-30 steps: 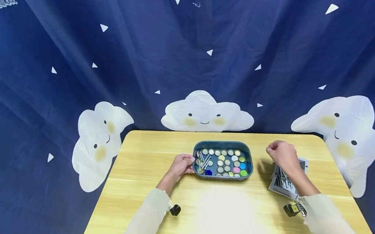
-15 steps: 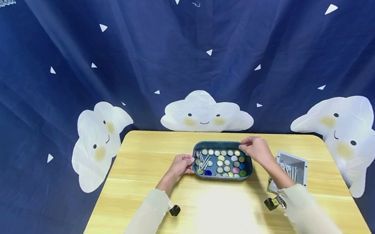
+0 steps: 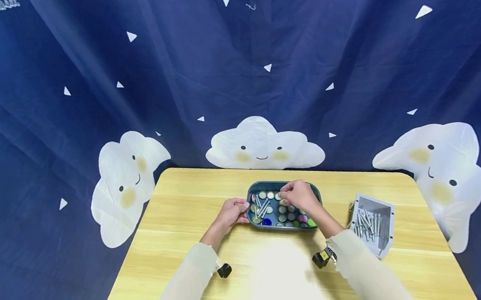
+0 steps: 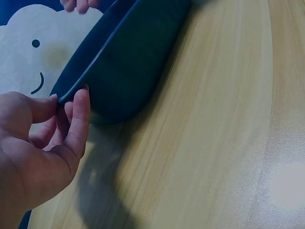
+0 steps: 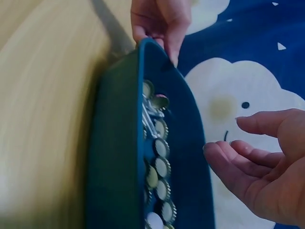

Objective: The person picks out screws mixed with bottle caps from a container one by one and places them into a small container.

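A dark blue-green tray (image 3: 276, 218) with rounded corners holds several bottle caps (image 5: 162, 168), pale and coloured, and a small pile of bolts (image 3: 264, 207) at its left end. My left hand (image 3: 231, 213) pinches the rim at that end, thumb on the inner side and fingers outside, as the left wrist view shows. Over the tray's middle is my right hand (image 3: 302, 197). In the right wrist view its thumb and fingers stand apart, and nothing is visible between them. It hides some of the caps on the right side.
A grey box (image 3: 387, 242) of bolts (image 3: 367, 225) sits to the right of the tray. Both rest on a light wooden table (image 3: 193, 196). Behind its far edge hangs a blue curtain (image 3: 235, 89) with clouds.
My right hand has moved left from above the grey box, past the tray's right end, to over its middle. The left hand has stayed on the rim. The grey box is now uncovered.
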Demonstrator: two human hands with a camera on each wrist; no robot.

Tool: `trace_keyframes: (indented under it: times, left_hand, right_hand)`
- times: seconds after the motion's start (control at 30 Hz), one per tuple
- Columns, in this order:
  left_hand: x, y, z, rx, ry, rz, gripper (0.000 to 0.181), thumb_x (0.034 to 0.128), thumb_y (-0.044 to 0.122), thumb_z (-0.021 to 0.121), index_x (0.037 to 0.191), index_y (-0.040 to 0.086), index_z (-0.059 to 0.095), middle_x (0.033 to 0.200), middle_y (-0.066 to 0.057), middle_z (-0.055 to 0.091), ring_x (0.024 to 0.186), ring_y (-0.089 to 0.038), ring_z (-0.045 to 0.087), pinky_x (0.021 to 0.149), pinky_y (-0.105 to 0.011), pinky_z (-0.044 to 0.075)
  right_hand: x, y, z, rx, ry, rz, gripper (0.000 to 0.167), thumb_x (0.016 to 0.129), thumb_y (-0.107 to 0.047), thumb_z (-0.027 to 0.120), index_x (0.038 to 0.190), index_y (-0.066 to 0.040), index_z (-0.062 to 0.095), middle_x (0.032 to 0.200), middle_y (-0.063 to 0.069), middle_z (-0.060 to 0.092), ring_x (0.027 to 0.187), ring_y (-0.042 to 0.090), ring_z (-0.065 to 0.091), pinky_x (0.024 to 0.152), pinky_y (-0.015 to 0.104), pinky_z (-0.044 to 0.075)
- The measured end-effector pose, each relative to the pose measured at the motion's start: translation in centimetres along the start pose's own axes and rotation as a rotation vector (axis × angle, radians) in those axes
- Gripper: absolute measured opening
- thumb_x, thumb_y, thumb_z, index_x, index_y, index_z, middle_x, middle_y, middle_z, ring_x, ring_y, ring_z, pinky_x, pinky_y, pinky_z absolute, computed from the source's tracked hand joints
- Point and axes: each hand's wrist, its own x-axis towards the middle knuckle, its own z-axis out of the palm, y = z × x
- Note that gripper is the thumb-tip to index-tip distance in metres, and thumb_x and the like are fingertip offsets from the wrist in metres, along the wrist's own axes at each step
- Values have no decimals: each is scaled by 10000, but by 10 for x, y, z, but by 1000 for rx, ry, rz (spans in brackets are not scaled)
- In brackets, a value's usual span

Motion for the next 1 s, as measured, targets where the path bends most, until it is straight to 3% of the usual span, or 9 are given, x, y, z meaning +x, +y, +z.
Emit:
trace_keyframes:
  times: [0.13,0.27,0.47,0.6,0.77,1.0]
  left_hand:
    - [0,0,-2,-5,3,0,298,1027,101,619,1273,-64,585,871,-91,638,651,-121,612,605,-262,655]
    - [-1,1,-3,-15,11,5,303,1026,99,621,1274,-71,585,881,-119,650,641,-127,619,576,-246,644]
    - [-3,3,0,-22,5,-5,319,1028,110,624,1287,-71,583,926,-149,664,646,-123,621,577,-241,641]
    - [-3,2,0,-27,6,-6,314,1031,110,620,1282,-75,579,922,-141,663,645,-120,621,573,-234,637]
    - [-2,3,0,-33,8,-10,307,1028,103,624,1281,-67,584,884,-103,655,635,-108,623,568,-221,631]
    - [-2,2,3,-35,7,-7,301,1027,97,624,1279,-65,591,894,-112,653,637,-112,618,571,-223,630]
  right_hand:
    - [4,-3,15,67,-51,76,201,948,-187,725,1024,-11,785,950,217,788,814,316,788,826,452,673]
    - [8,-4,33,103,-97,114,200,954,-154,719,1031,17,786,992,239,783,891,366,784,858,471,673]
    - [13,0,53,164,-112,121,165,932,-70,690,949,71,773,925,227,787,844,376,782,753,429,690]
    - [16,3,60,126,-90,159,114,893,-50,710,799,10,736,809,159,783,709,291,778,682,376,684]
    - [18,6,65,73,-78,229,190,849,-50,741,677,-70,663,683,101,746,572,204,736,601,311,655]
    - [19,11,72,181,-94,274,73,851,-11,749,807,37,716,709,151,743,574,228,739,578,353,669]
